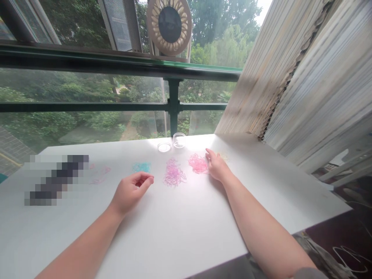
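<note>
Thin, small loops that look like rubber bands lie in loose piles on a white table (pixel 180 232). There is a blue pile (pixel 141 167), a purple pile (pixel 173 173), a pink pile (pixel 198 163) and a pale yellow pile (pixel 224 156). My left hand (pixel 130 192) is just in front of the blue pile, thumb and forefinger pinched together; whatever they hold, if anything, is too small to make out. Between the pink and yellow piles rests my right hand (pixel 215 164), fingers stretched out at the pink pile's right edge. Nothing shows in its grasp.
Two round clear dishes or lids, one flat (pixel 164 147) and one deeper (pixel 179 141), stand at the table's back edge. Faint pink loops (pixel 100 170) lie at left beside a pixelated patch. A round fan (pixel 169 25) sits above the green railing (pixel 116 66); a curtain (pixel 252 85) hangs right.
</note>
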`<act>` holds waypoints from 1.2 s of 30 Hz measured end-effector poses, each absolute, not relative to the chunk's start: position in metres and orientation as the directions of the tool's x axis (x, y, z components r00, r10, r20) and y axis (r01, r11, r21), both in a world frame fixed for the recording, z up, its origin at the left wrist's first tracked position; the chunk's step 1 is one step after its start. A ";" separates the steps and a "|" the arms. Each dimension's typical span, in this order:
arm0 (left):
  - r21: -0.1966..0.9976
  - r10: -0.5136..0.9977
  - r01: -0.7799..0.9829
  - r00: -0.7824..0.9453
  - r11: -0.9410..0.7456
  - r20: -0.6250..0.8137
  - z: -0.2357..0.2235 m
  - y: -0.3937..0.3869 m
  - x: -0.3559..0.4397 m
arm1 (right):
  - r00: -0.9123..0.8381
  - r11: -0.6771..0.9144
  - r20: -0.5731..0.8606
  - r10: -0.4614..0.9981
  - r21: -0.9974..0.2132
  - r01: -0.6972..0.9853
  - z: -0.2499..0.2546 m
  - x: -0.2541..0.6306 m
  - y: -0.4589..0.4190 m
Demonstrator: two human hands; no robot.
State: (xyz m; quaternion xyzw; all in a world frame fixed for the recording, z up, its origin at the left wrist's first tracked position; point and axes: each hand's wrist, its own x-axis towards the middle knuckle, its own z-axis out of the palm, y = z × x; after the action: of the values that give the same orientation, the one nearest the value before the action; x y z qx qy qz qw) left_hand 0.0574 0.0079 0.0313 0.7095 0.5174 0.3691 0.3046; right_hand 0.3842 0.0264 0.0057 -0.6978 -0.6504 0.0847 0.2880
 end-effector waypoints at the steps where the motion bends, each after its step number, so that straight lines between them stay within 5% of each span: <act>1: 0.816 0.959 0.507 0.190 -0.278 0.209 0.031 0.008 0.057 | 0.126 0.011 0.242 0.962 -0.495 0.869 0.005 0.384 0.027; 7: 0.822 0.958 0.494 0.183 -0.283 0.220 0.032 0.009 0.057 | 0.119 0.025 0.265 0.957 -0.485 0.874 0.006 0.382 0.024; 26: 0.767 0.950 0.602 -0.045 -0.221 0.309 0.032 0.039 0.018 | 0.211 0.066 0.293 0.932 -0.711 0.700 0.008 0.387 0.024; 36: 0.672 0.858 0.732 -0.271 -0.110 0.436 0.043 0.058 -0.040 | 0.274 0.194 0.473 0.837 -0.726 0.660 0.011 0.384 0.022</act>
State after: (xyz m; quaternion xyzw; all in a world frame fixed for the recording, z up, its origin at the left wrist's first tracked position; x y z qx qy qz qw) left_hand -0.0401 0.0584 0.0426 0.5996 0.6633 0.4422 0.0712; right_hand 0.3843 0.0219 0.0107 -0.6284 -0.5956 0.0903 0.4922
